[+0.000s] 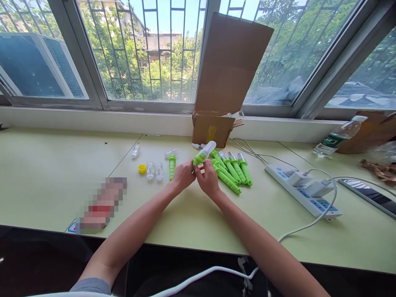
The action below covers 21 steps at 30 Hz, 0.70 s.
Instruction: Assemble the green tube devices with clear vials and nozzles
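Observation:
My left hand is closed round a green plastic stick with a clear ribbed cap, which is tilted with its cap up and to the right. The fingers of my right hand are pinched together at the lower part of the same stick; the exact contact is partly hidden. Close by on the right lie several similar green sticks, most with clear caps. Left of my hands lies a green handle with a clear piece at its top. Two clear ribbed caps stand beside a yellow ring.
Another clear piece lies farther left. An open cardboard box stands against the window sill. On the right are a power strip with chargers and cables, a phone and a water bottle. A blurred-out object lies front left.

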Tool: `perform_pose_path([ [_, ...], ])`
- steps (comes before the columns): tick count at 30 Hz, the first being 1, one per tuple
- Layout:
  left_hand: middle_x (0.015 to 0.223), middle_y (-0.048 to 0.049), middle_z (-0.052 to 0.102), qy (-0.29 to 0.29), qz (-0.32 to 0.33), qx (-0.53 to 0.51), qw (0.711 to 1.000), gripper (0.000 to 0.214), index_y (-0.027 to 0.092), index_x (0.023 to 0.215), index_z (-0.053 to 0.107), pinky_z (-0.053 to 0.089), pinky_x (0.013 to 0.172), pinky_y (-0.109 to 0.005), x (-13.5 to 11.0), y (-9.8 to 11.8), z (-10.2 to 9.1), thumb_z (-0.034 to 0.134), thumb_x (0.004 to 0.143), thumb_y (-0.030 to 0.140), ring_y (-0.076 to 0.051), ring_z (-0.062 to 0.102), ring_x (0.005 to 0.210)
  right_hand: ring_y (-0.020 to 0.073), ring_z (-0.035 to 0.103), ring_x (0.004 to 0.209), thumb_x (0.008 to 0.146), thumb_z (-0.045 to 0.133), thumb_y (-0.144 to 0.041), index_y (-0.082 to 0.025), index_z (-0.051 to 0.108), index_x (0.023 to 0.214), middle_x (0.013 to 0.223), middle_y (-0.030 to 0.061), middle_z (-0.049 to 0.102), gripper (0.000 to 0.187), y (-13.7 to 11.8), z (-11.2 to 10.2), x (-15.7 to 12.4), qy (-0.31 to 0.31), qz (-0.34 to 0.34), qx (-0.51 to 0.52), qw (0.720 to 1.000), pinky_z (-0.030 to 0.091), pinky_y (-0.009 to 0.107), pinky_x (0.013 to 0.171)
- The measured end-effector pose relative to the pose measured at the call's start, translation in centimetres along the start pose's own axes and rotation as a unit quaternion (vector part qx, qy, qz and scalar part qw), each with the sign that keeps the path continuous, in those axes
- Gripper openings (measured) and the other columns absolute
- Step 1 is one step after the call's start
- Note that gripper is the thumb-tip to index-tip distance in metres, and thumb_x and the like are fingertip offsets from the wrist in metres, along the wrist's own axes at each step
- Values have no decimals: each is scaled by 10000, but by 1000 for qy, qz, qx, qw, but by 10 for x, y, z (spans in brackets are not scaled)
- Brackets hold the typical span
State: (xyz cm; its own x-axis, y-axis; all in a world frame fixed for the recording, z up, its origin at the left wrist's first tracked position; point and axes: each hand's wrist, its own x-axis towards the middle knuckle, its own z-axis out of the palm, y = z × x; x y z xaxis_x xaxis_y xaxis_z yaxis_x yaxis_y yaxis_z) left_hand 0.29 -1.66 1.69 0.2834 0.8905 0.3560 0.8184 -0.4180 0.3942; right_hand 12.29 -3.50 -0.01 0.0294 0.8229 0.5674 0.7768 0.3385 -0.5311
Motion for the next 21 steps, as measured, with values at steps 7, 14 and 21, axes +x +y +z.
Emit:
perform_pose_path([
  [7, 926, -70, 691, -45, 65, 18, 997, 223, 172, 1029, 520, 416, 632, -274, -3, 0, 3, 498, 831, 272, -224, 655, 822, 175, 615, 646, 876, 439, -471, -185, 489, 1046, 860, 60, 650, 337, 4, 6, -1, 36, 45, 70, 996, 467, 292, 580],
  [14, 880, -38, 680, -42, 110, 30, 993, 263, 189, 1011, 532, 431, 653, -274, -5, 0, 6, 488, 864, 403, -197, 654, 796, 249, 629, 749, 871, 426, -449, -185, 498, 990, 863, 100, 682, 298, 14, -5, 10, 102, 56, 25, 993, 441, 411, 779],
  [21, 876, -34, 672, -49, 113, 47, 991, 287, 191, 1023, 536, 425, 654, -269, -5, -6, 12, 456, 888, 431, -183, 647, 794, 284, 613, 781, 893, 352, -419, -160, 481, 1004, 722, 80, 655, 311, 27, -14, 20, 80, 150, -64, 983, 246, 546, 974],
])
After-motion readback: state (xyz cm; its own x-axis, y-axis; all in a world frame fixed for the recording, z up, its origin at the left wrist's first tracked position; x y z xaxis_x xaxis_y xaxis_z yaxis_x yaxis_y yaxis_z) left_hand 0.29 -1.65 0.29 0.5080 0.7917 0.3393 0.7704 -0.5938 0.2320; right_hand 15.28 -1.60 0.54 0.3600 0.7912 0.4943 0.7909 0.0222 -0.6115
